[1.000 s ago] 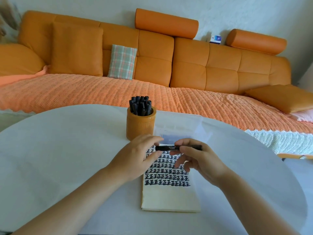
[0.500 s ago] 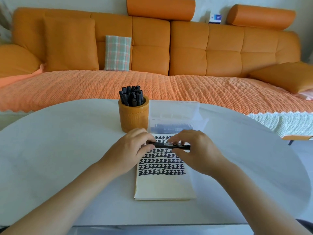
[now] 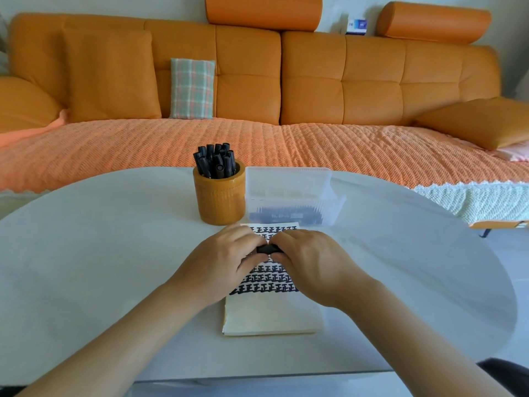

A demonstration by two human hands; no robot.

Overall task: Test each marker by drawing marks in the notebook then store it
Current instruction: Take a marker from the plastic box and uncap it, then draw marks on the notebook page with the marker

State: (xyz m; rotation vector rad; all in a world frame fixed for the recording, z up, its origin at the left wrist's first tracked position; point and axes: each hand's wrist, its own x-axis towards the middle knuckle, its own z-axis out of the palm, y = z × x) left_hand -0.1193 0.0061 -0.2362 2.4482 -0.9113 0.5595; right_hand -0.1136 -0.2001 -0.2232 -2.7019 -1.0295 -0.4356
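Observation:
A black marker (image 3: 268, 249) lies level above the notebook (image 3: 272, 313), gripped at both ends. My left hand (image 3: 220, 265) curls round its left end and my right hand (image 3: 310, 265) curls round its right end, so only a short middle piece shows. The notebook page carries rows of dark marks. An orange pen cup (image 3: 219, 196) behind the hands holds several black markers (image 3: 215, 161). To its right stands a clear plastic box (image 3: 292, 196) with dark markers lying inside.
The white oval table (image 3: 100, 253) carries everything. Behind it runs an orange sofa (image 3: 315, 90) with a checked cushion (image 3: 192, 88). A dark object (image 3: 506, 373) shows at the lower right past the table edge.
Both hands have closed in toward each other along the marker, covering most of it. The hands and marker sit lower over the notebook than before.

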